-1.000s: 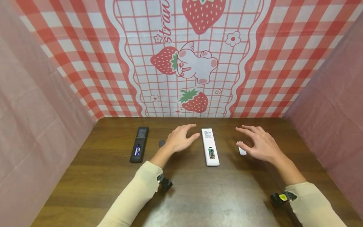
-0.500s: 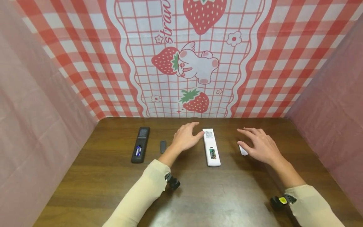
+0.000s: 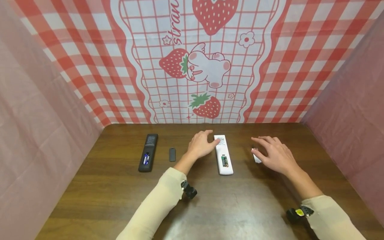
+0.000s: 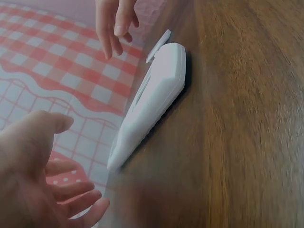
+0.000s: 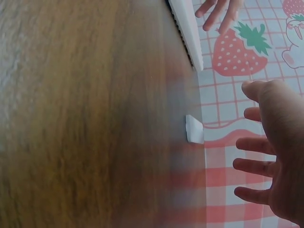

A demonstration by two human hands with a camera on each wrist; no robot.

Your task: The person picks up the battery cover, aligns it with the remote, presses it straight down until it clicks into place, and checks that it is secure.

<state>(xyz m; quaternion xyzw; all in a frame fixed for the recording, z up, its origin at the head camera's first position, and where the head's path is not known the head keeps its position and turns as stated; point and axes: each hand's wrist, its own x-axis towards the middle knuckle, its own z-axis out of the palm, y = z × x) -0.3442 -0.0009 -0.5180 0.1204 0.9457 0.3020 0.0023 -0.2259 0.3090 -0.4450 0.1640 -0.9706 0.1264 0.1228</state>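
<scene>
Head view: the white remote [image 3: 221, 152] lies on the surface [image 3: 240, 203], long axis running near to far, far end leaning slightly left. The left hand [image 3: 200, 145] hovers near that end, the right hand [image 3: 278, 155] by the white cover [image 5: 194, 129], both empty, fingers loosely spread.

White remote [image 3: 222, 150] was plain, with small dark print [image 3: 222, 141]; green batteries [image 3: 225, 161] inside had dark parts. Small loose cover [image 3: 257, 159] was white too. Black remote [image 3: 150, 146] had blue-and-silvery cells [image 3: 146, 159]; slim cover [image 3: 172, 154] was dark grey. Table [image 3: 234, 206] was brown, streaked with darker grain. Backdrop cloth [image 3: 300, 50] bore red-and-white check, its centre panel [image 3: 255, 20] white with red grid, 3 red strawberries [image 3: 207, 108], green leaves [image 3: 200, 100]. Side drapes [image 3: 39, 116] were dusty pink, sleeves [image 3: 150, 206] cream, wrist cameras [image 3: 190, 191] black, the right with a yellow patch [image 3: 299, 212].
</scene>
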